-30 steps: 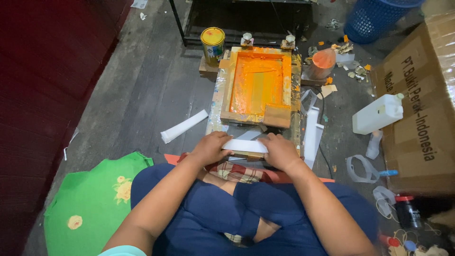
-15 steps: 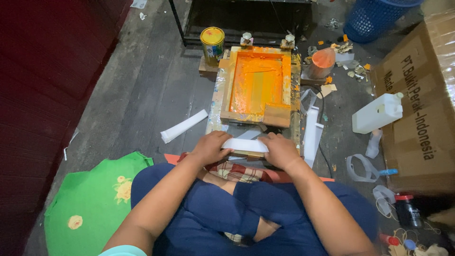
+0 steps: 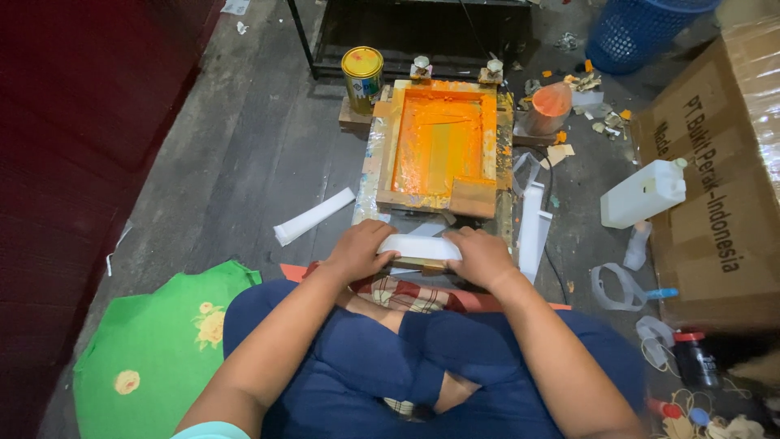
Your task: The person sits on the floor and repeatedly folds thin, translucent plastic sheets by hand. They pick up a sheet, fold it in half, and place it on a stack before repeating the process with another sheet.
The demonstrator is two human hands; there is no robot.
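I sit cross-legged on the floor in dark blue trousers. My left hand [image 3: 358, 249] and my right hand [image 3: 481, 255] grip the two ends of a white folded strip [image 3: 420, 246] held flat just in front of my knees. Directly beyond it lies a wooden printing screen frame [image 3: 443, 146] flooded with orange ink, a wooden squeegee block [image 3: 474, 197] resting at its near right corner. A checked cloth [image 3: 404, 294] lies under my hands.
A yellow-lidded paint tin [image 3: 362, 77] stands at the frame's far left; an orange-stained cup [image 3: 547, 109] at far right. White strips [image 3: 314, 216] [image 3: 532, 232] flank the frame. A white jug [image 3: 643, 193], cardboard box [image 3: 715, 171], blue basket [image 3: 642, 28] sit right; green mat [image 3: 154, 345] left.
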